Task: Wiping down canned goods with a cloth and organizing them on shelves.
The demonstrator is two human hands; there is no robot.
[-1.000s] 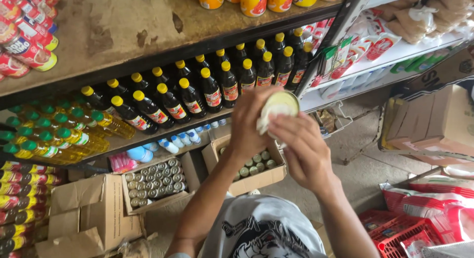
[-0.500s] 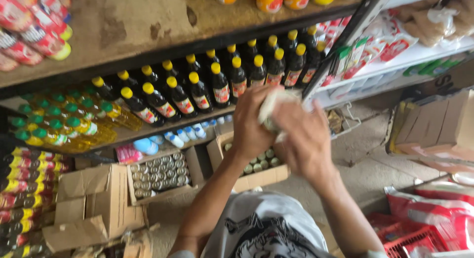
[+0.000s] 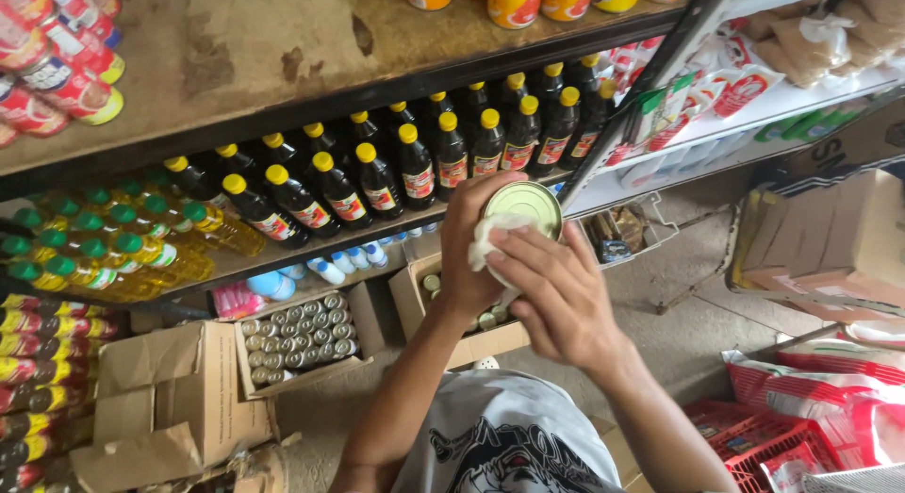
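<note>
Two hands, the left hand [image 3: 476,253] and right hand [image 3: 556,300], are sharing one tin can [image 3: 523,205] and one white cloth [image 3: 495,237]. Two open cardboard boxes of cans [image 3: 297,342] are sitting below, and roughly twenty yellow-capped dark bottles [image 3: 415,168] are filling one shelf.

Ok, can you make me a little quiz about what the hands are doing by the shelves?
1. True or false: the left hand holds a round tin can.
2. What does the right hand press against the can? A) a sponge B) a white cloth C) a brush
3. What colour are the caps on the dark bottles on the shelf behind the can?

Key: 1 true; 2 B; 3 yellow.
</note>
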